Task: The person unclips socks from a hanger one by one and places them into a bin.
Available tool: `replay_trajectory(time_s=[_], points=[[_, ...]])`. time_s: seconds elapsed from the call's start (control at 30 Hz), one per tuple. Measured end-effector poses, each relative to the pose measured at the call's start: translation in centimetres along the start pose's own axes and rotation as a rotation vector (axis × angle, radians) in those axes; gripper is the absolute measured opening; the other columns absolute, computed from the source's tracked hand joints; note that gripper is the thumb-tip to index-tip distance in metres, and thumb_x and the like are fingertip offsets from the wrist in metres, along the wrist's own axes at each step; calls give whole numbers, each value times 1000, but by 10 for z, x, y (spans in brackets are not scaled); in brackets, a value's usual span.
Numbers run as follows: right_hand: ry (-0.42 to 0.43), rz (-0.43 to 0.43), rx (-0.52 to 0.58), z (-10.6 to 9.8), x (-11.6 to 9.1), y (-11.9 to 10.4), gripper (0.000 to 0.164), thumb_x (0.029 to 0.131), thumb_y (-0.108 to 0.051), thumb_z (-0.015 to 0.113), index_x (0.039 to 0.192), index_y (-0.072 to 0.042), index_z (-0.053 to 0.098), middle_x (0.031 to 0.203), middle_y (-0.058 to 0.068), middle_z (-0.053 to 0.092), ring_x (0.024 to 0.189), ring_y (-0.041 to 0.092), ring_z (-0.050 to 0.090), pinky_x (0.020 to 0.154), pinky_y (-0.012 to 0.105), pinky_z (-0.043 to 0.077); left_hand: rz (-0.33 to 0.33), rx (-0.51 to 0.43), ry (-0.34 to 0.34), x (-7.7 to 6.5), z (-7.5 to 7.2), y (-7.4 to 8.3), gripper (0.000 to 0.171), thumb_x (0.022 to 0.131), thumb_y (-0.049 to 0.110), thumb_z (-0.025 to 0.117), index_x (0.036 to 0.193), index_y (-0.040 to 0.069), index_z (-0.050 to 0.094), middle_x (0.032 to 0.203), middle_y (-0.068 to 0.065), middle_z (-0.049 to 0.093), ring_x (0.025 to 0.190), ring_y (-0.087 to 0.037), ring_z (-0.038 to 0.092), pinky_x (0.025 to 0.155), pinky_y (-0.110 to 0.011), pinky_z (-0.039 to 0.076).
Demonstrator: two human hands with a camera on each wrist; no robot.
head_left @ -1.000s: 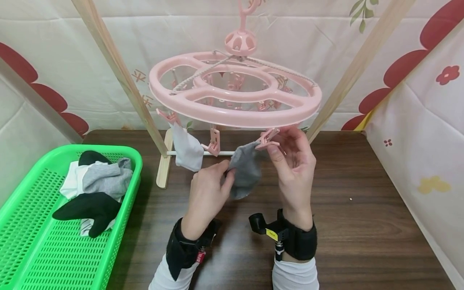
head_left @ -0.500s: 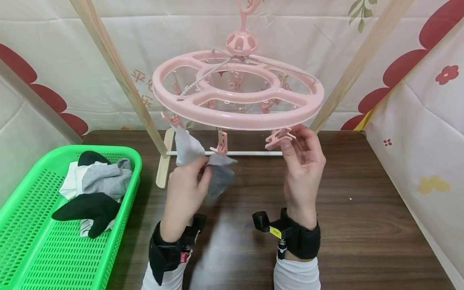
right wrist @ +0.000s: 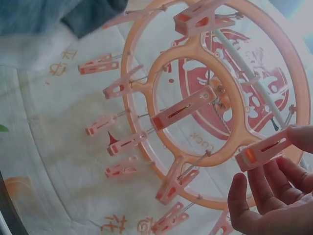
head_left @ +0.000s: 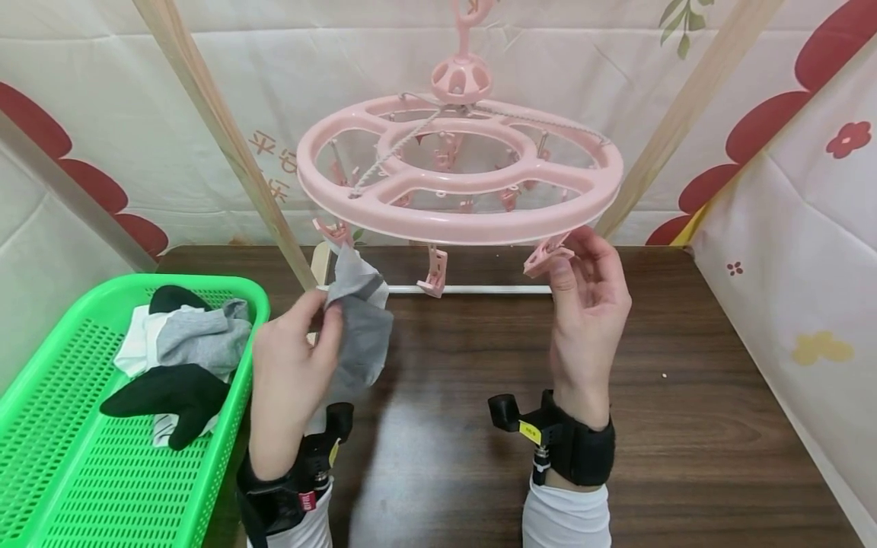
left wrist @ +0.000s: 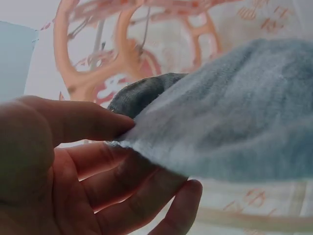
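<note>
My left hand (head_left: 291, 373) pinches the edge of a grey sock (head_left: 363, 335) between thumb and fingers; the sock hangs down beside the hand. In the left wrist view the grey sock (left wrist: 234, 112) spreads out from the fingertips. A white sock (head_left: 380, 294), mostly hidden behind the grey one, hangs from a pink clothespin (head_left: 334, 230) at the left of the round pink drying hanger (head_left: 459, 227). My right hand (head_left: 592, 320) pinches another clothespin (head_left: 546, 257) under the hanger's right front rim. Nothing is clamped in that clothespin (right wrist: 261, 151).
A green basket (head_left: 259, 312) with black, grey and white garments stands at the left. Between my hands dangles a third front clothespin (head_left: 435, 274). Wooden poles (head_left: 219, 137) and a white bar (head_left: 486, 289) frame the hanger over the brown table (head_left: 685, 426).
My left hand has drawn the grey sock left, away from the right clothespin, which held it or touched it before. The right hand and hanger have shifted slightly right.
</note>
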State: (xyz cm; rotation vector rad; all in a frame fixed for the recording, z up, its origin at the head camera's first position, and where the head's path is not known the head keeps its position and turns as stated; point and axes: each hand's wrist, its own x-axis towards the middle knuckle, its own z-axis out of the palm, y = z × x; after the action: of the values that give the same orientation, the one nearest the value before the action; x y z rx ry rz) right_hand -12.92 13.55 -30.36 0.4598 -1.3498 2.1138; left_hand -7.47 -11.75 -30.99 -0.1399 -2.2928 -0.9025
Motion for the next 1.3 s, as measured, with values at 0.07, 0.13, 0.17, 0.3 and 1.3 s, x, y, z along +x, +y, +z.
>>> replay_trajectory(time_s=[0.07, 0.13, 0.17, 0.3, 1.3], points=[[4, -10, 17, -2, 1, 0, 34, 90, 2, 63, 122, 8, 56, 115, 26, 54, 98, 30, 56, 86, 32, 49, -26, 13, 19, 0, -8, -1, 8, 90, 1, 59, 89, -2, 66, 70, -13, 67, 62, -27, 65, 52, -39, 43], [9, -21, 23, -3, 2, 0, 35, 89, 2, 64, 122, 9, 55, 115, 27, 54, 97, 30, 57, 87, 33, 50, -59, 34, 49, -1, -15, -2, 9, 91, 2, 59, 88, -2, 66, 69, -13, 65, 60, -26, 62, 52, -34, 41], [12, -27, 23, -4, 2, 0, 35, 89, 2, 63, 123, 10, 54, 115, 27, 53, 97, 31, 57, 87, 34, 50, -73, 50, 69, -1, -19, -3, 10, 92, 3, 58, 88, -2, 66, 69, -13, 65, 60, -26, 62, 52, -34, 40], [30, -37, -17, -6, 2, -1, 33, 89, 4, 60, 121, 9, 55, 113, 26, 54, 98, 31, 56, 89, 35, 49, -149, 82, 142, -4, -34, -8, 14, 93, 7, 57, 91, -3, 67, 74, -16, 68, 69, -31, 67, 60, -29, 39], [-359, 201, -716, 15, -17, 41, 15, 93, -2, 59, 105, 0, 66, 99, 9, 68, 85, 16, 60, 73, 31, 47, -664, -90, 777, -10, -86, -47, 16, 90, 10, 59, 83, 17, 72, 73, 6, 66, 67, -6, 63, 71, -16, 46]])
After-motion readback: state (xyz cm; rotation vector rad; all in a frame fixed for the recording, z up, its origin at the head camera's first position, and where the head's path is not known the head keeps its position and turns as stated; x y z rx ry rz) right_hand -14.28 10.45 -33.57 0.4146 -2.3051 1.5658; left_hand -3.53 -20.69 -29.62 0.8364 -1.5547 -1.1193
